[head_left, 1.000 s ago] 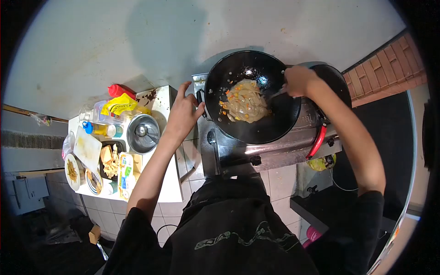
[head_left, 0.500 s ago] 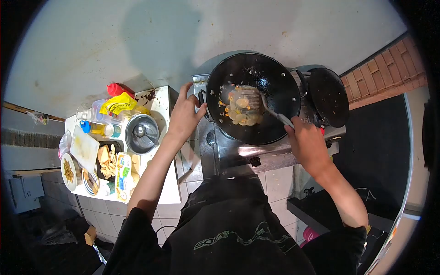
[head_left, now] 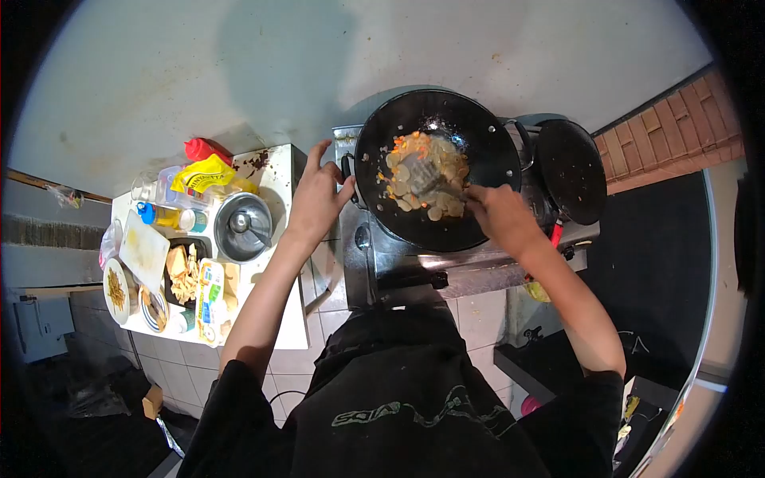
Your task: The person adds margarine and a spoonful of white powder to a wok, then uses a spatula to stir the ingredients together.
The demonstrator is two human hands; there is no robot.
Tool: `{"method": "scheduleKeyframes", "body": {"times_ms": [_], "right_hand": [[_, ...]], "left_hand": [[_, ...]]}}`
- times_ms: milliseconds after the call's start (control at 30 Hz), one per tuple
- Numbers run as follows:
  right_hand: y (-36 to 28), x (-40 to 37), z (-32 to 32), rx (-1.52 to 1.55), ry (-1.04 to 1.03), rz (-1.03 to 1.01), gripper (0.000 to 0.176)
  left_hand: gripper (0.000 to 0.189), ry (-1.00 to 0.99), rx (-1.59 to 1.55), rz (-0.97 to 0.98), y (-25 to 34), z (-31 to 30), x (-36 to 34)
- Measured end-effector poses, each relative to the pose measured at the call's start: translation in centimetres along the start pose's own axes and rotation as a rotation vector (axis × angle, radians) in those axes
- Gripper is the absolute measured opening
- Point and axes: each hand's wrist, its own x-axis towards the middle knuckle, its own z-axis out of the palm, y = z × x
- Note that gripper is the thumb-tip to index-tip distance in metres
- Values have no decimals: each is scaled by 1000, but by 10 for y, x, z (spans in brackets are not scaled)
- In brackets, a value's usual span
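Observation:
A black wok (head_left: 494,209) sits on the stove with sliced pale food and orange bits (head_left: 414,151) inside. At its left side handle (head_left: 347,169) is my left hand (head_left: 317,191), index finger pointing up, thumb and other fingers closed at the handle. My right hand (head_left: 504,217), above the wok's right front, is closed around the handle of a slotted spatula (head_left: 430,177). The spatula's head is down in the food, partly blurred; its grip is mostly hidden by my fingers.
Left of the stove, a white table (head_left: 287,319) carries a steel bowl (head_left: 243,227), a cutting board (head_left: 145,251), a yellow packet (head_left: 203,174), an egg carton (head_left: 212,301) and a plate (head_left: 115,291). A dark round lid or pan (head_left: 570,171) lies right of the wok.
My right hand has moved forward and left over the wok, pushing the spatula into the food. The food has shifted and spread toward the back right. My left hand stays at the handle.

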Motion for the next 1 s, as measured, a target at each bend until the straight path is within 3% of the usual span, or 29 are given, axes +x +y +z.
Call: {"method": "scheduleKeyframes", "body": {"times_ms": [67,167,333,533,633,700,833,900,1000], "right_hand": [[-3,2,-6,-15,2,128,23],[-13,-15,-15,16,-33,125,20],[7,7,-3,154,92,-20,19],[7,-7,-58,-193,-26,-70,21],[14,19,-84,-453,30,-111,23],[30,43,-89,-682,183,-179,22],[45,85,-59,-657,277,-207,18],[42,92,-52,-536,146,-361,19],[38,90,-72,-574,211,-518,20]], "left_hand": [[25,8,8,10,-4,2,-1],[25,32,19,26,-6,3,-3],[27,20,31,2,0,1,-2],[27,73,75,-41,1,5,-5],[21,164,167,-52,3,8,-8],[21,174,200,-51,4,9,-8],[20,196,187,-59,9,10,-8],[20,198,151,-79,5,13,-7],[21,199,97,-111,2,14,-8]]}}
